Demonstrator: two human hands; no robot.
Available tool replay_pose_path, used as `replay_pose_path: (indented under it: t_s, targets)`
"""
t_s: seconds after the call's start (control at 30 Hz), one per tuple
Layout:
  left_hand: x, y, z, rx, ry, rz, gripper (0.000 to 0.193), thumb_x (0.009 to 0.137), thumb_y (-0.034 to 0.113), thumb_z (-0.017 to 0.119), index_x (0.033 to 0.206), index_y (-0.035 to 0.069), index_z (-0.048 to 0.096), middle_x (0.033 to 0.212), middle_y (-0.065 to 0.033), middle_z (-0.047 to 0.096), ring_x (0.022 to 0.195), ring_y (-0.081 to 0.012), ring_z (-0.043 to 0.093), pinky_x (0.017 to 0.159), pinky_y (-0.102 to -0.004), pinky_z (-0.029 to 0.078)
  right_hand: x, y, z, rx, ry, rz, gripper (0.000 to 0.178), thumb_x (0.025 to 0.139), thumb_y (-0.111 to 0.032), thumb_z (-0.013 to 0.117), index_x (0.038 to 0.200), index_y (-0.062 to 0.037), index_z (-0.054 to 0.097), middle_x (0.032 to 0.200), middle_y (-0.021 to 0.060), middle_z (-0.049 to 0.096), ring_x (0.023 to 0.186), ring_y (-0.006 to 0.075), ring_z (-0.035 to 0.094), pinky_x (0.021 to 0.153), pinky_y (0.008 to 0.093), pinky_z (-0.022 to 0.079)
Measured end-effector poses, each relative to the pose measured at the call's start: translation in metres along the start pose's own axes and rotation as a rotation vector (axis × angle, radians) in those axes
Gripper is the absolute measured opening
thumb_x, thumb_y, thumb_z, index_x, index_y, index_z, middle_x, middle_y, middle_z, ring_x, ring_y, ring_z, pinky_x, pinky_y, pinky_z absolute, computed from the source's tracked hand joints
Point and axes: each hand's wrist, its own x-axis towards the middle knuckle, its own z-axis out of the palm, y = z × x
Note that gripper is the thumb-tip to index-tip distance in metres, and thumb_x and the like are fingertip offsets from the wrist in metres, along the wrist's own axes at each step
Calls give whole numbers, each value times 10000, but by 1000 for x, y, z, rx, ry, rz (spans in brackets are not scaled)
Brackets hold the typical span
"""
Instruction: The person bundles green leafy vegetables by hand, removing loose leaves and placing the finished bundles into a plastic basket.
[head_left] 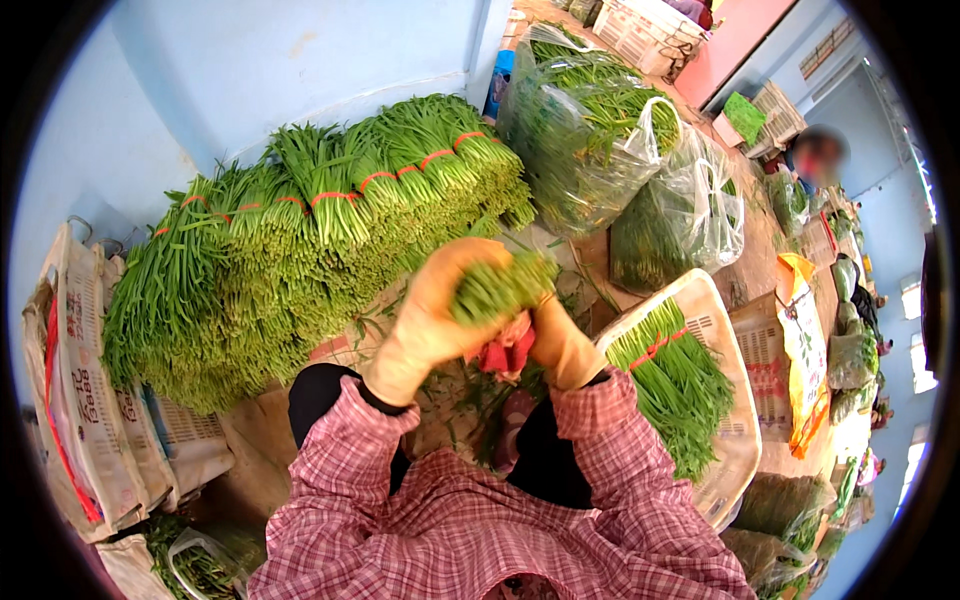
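Note:
In tan rubber gloves, my hands meet at the centre, in front of my body. My left hand (425,310) is closed around a bunch of green stalks (500,288), its cut ends blurred by motion. My right hand (562,345) is closed at the bunch's right side, its fingertips partly hidden behind the stalks. Just under the bunch, between the gloves, is something red (505,350), perhaps bands or cloth. Beyond my left hand rises a large stack of leafy green bunches (330,250) tied with red bands. To my right, a pale plastic crate (745,420) holds a red-banded green bunch (672,375).
Clear plastic bags of greens (590,130) stand beyond the stack, with another filled bag (670,225) nearer. Folded white sacks (95,390) and a crate lean at left. A blue wall (300,50) backs the stack. Loose leaves litter the floor. A person (815,160) is far right.

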Motion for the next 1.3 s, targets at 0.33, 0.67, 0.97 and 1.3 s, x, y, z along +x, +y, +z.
replay_pose_path:
  t_s: [0.33, 0.67, 0.97, 1.3]
  targets:
    - [-34, 28, -18, 482, -155, 34, 855, 657, 9, 673, 1471, 113, 436, 1629, -190, 147, 1510, -405, 59, 1204, -531, 103, -52, -20, 18, -218, -242, -490, 697, 887, -177, 688, 1496, -75, 364, 1413, 93, 513, 1257, 234, 534, 1079, 382, 427]
    - [-16, -17, 5, -746, 707, -948, 525, 817, 50, 783, 1286, 1, 551, 1221, -92, 641, 1103, -221, 592, 958, -385, 473, -23, 1, 5, -442, 29, -749, 259, 982, -168, 629, 1192, -15, 623, 870, -18, 640, 727, 49, 557, 656, 188, 441]
    - [-34, -36, 21, -883, 366, -761, 497, 883, 135, 724, 1337, 42, 544, 1285, -63, 627, 1147, -215, 600, 1027, -399, 453, -5, -20, 5, -203, 199, -502, 307, 797, 19, 768, 962, -96, 535, 836, -51, 538, 762, 120, 544, 756, 285, 502]
    - [-10, -26, -23, -1194, 833, -774, 492, 882, 164, 736, 1312, 43, 531, 1312, -93, 595, 1218, -289, 545, 1072, -494, 435, -8, -26, -26, -600, 382, -548, 306, 941, -136, 644, 1230, -44, 604, 926, 59, 680, 735, 162, 653, 600, 300, 550]
